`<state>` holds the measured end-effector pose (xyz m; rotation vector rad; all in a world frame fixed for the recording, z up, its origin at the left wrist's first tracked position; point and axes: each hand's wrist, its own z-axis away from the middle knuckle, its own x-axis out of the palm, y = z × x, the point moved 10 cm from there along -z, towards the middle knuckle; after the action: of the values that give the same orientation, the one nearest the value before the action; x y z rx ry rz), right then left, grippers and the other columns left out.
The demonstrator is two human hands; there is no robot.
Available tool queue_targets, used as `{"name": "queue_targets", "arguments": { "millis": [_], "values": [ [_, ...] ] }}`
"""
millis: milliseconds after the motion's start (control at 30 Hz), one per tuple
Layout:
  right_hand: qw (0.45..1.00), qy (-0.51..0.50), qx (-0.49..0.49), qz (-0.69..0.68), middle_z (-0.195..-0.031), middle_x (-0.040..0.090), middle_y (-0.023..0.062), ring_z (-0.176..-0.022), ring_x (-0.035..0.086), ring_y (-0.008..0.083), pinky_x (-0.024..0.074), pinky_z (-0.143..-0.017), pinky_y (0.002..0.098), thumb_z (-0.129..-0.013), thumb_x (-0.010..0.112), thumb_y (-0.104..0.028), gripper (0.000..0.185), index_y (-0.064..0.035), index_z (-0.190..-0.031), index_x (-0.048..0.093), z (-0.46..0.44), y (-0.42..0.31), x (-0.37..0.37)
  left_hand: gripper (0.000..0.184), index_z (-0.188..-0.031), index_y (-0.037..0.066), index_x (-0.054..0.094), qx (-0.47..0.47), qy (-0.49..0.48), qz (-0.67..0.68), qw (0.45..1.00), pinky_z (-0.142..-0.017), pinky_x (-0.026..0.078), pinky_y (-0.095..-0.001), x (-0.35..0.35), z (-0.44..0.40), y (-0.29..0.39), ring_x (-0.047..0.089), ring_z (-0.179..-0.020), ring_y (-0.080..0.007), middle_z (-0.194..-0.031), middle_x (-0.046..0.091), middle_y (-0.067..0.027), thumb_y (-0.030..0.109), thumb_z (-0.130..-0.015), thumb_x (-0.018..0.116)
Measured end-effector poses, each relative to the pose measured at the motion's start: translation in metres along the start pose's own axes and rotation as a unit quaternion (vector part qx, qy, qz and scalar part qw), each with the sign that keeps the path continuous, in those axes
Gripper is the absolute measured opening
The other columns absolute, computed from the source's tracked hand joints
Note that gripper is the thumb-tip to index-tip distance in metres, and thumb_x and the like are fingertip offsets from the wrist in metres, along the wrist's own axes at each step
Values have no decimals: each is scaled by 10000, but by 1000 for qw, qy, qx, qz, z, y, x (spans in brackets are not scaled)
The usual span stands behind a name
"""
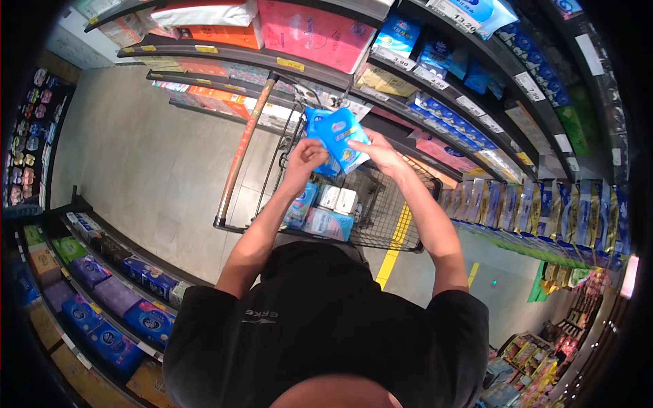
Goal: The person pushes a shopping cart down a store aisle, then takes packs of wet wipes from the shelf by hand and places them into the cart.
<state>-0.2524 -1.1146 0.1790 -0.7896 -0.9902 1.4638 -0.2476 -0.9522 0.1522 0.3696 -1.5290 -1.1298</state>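
Above the shopping cart (pixel 386 219), I hold soft blue packs of wipes (pixel 339 129); at least two overlap, one in front of the other. My right hand (pixel 379 152) grips the front pack at its right edge, thumb lying across its face. On the left side, my left hand (pixel 307 160) has its fingers curled against the packs' edge. Below the hands, a blue pack (pixel 300 204), white packs (pixel 338 199) and a light-blue pack (pixel 329 224) lie in the cart.
The cart's handle (pixel 249 139) is at the left. Ahead stands a shelf (pixel 292 65) of tissue packs with price tags. Another shelf (pixel 112 285) of boxed and wrapped packs is at the lower left. Hanging bags (pixel 537 207) line the right. Yellow tape (pixel 393 255) marks the floor.
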Motion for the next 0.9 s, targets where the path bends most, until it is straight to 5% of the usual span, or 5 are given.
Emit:
{"name": "queue_targets", "arguments": {
  "millis": [167, 367, 533, 633, 900],
  "values": [
    [959, 192, -157, -137, -1053, 634, 94, -958, 598, 167, 439, -872, 307, -814, 707, -208, 424, -1, -1136, 524, 16, -126, -77, 158, -993, 54, 554, -74, 17, 28, 997, -870, 465, -303, -13, 20, -4, 575, -944, -138, -967, 595, -44, 150, -881, 611],
    [909, 352, -221, 23, -1026, 640, 125, -932, 606, 184, 452, -841, 318, -802, 708, -200, 400, 26, -1082, 533, -5, -213, -142, 185, -986, 74, 572, -118, 10, 19, 993, -855, 445, -309, -9, 45, -24, 571, -902, -145, -991, 605, -54, 219, -879, 610],
    [950, 271, -101, -115, -1005, 625, 192, -847, 606, 229, 473, -759, 364, -818, 654, -179, 374, 121, -1021, 561, -79, -199, -165, 244, -1079, 79, 548, -161, -16, 15, 987, -867, 442, -304, -4, 56, -31, 577, -927, -149, -1035, 606, -61, 238, -899, 591],
    [944, 312, -77, -79, -1179, 559, 188, -1117, 500, 256, 385, -920, 414, -836, 637, -174, 381, 84, -1110, 575, -115, -183, -196, 254, -1102, 67, 553, -175, -36, -9, 984, -885, 440, -282, 0, 60, -25, 574, -963, -129, -1036, 617, -56, 232, -911, 581],
    [881, 388, -255, 87, -1381, 436, 150, -1246, 426, 280, 334, -1015, 342, -812, 662, -179, 617, -34, -1351, 397, -100, -229, -194, 316, -1193, 67, 508, -170, -68, -32, 983, -919, 412, -293, -3, 71, -6, 552, -1038, -143, -1131, 593, -62, 249, -937, 540]
  ]
}}
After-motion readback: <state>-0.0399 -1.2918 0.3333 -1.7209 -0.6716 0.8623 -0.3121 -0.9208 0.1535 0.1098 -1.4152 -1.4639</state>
